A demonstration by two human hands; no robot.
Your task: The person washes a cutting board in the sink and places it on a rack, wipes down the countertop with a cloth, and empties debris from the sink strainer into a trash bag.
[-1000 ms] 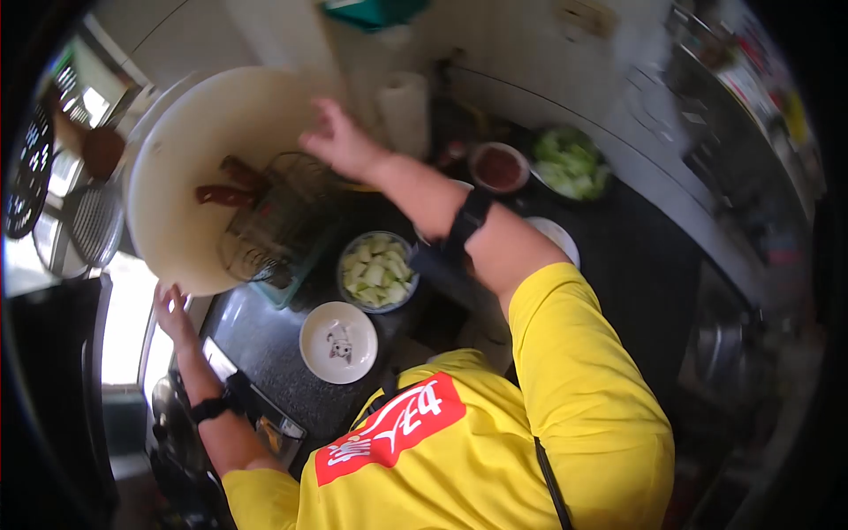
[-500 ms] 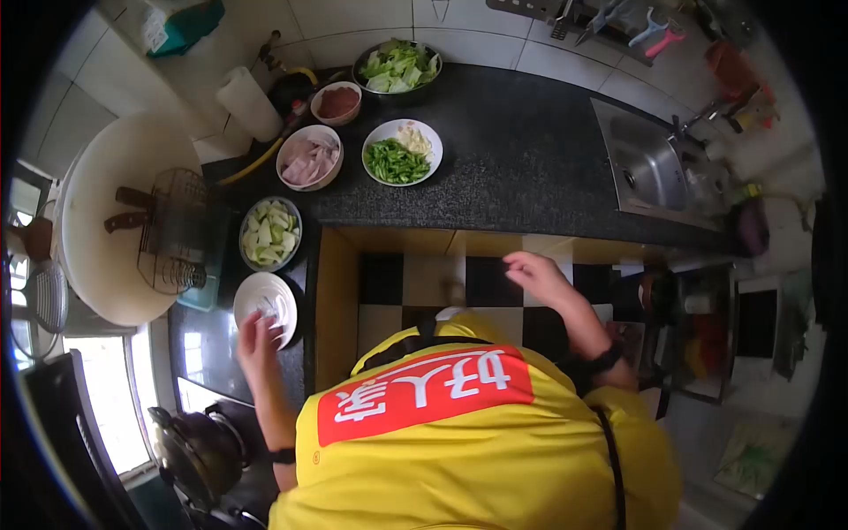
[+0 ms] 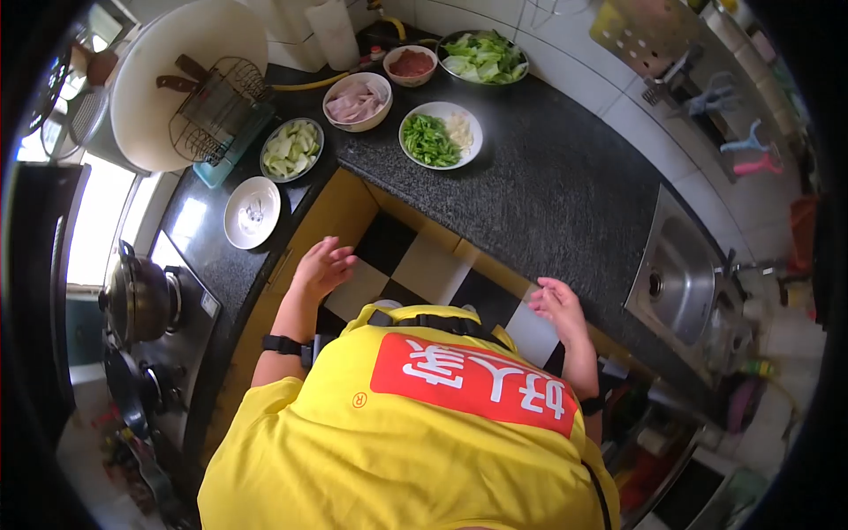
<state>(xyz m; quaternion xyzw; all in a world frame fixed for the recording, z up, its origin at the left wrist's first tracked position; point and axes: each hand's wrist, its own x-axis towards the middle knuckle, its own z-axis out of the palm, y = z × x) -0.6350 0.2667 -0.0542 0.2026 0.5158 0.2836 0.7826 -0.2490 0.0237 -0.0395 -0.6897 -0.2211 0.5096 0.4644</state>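
My left hand (image 3: 324,267) hangs in the air in front of the counter's left part, fingers apart and lightly bent, holding nothing. Nearest to it is a white dish (image 3: 238,231) with a dark pattern inside, a short way up and left, not touched. My right hand (image 3: 559,309) is held before the front edge of the counter, loosely open, with nothing in it. Behind the white dish stand a plate of sliced pale-green vegetable (image 3: 292,150), a bowl of pale pink meat slices (image 3: 358,99) and a plate of chopped green peppers and garlic (image 3: 433,141).
A bowl of red minced meat (image 3: 412,64) and a bowl of leafy greens (image 3: 484,58) stand farther back. On the right is a steel sink (image 3: 685,283). A pot (image 3: 141,296) sits on the stove at left. Knives (image 3: 181,81) stand in a wire rack.
My left hand has moved away from the white dish to the right. My right hand is also raised and open. The view has turned, showing more of the stove and sink.
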